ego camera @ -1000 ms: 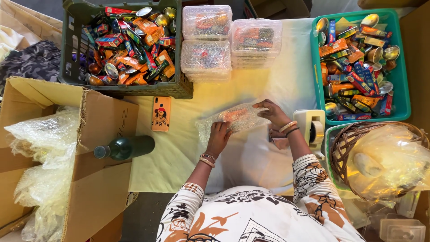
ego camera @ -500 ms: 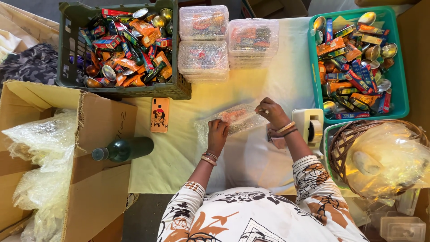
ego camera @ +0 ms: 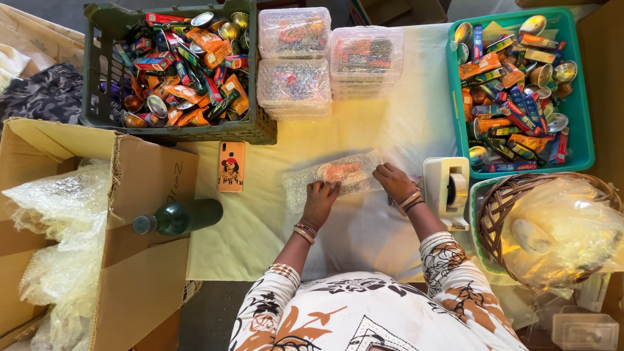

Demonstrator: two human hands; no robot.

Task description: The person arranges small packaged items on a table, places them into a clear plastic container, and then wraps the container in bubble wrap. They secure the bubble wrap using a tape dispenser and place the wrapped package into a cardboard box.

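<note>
- The bubble-wrap bundle (ego camera: 335, 174) is seen lying flat on the pale tablecloth (ego camera: 396, 133), in front of the stacked clear boxes (ego camera: 294, 62), with something orange and red wrapped inside
- Its left half is pressed down by the left hand (ego camera: 320, 198), fingers curled over the wrap
- Its right end is pinched by the fingertips of the right hand (ego camera: 394, 181), partly closed
- A white tape dispenser (ego camera: 447, 190) is set just beside the right wrist
- An orange phone (ego camera: 231, 166) is laid left of the bundle, near a dark green bottle (ego camera: 179, 217) resting on a cardboard box (ego camera: 140, 260)
- A dark crate (ego camera: 179, 65) and a teal crate (ego camera: 520, 88) are filled with small packets
</note>
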